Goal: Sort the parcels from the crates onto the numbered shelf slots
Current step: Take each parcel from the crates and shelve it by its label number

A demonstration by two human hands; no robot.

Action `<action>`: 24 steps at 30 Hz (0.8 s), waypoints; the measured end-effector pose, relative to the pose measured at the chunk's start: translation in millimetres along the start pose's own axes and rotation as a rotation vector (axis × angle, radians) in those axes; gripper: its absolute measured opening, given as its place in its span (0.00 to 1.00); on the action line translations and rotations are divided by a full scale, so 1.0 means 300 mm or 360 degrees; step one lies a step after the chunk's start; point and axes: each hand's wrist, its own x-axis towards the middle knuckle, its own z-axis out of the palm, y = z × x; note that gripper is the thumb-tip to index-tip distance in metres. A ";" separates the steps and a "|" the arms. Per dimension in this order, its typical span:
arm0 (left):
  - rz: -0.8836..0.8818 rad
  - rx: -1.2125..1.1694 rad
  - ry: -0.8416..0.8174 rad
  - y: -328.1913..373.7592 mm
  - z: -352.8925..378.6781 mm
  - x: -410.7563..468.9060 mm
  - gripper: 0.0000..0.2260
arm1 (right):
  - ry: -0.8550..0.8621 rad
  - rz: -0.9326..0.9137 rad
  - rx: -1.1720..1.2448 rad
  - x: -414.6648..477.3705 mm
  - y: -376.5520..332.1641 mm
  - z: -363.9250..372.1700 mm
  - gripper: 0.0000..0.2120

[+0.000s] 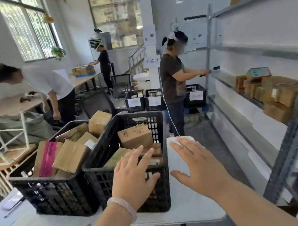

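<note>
Two crates of parcels (135, 136) stand on the bench (185, 203), the left crate (60, 198) by its left edge. Your left hand (133, 174) hovers, fingers spread, over the near rim of the right crate (104, 180); your right hand (195, 163), likewise spread and empty, is over the bench's right edge.

White desk (183, 200) carried two black plastic crates side by side, left crate (56, 193) touching right crate (103, 178), a pen (14, 207) lay near its left edge, grey metal shelf (262, 51) just beside it held piled brown parcels (276, 95).
</note>
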 end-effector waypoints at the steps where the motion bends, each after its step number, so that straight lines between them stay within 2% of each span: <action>1: -0.0050 0.0021 -0.0022 -0.043 0.020 0.032 0.30 | -0.0010 -0.0017 0.0041 0.054 0.009 0.025 0.36; 6: -0.0209 0.0033 -0.0089 -0.216 0.120 0.162 0.29 | -0.0038 -0.0032 0.0175 0.281 0.049 0.170 0.35; 11: -0.0350 0.0003 -0.0161 -0.364 0.223 0.295 0.31 | -0.0201 -0.0004 0.0247 0.437 0.069 0.331 0.35; 19: -0.0528 -0.0365 -0.0434 -0.607 0.456 0.613 0.31 | -0.0231 0.0376 0.0291 0.763 0.173 0.504 0.35; 24: -0.0686 -0.0593 -0.0627 -0.748 0.633 0.773 0.31 | -0.0391 0.0619 0.0352 0.980 0.208 0.676 0.34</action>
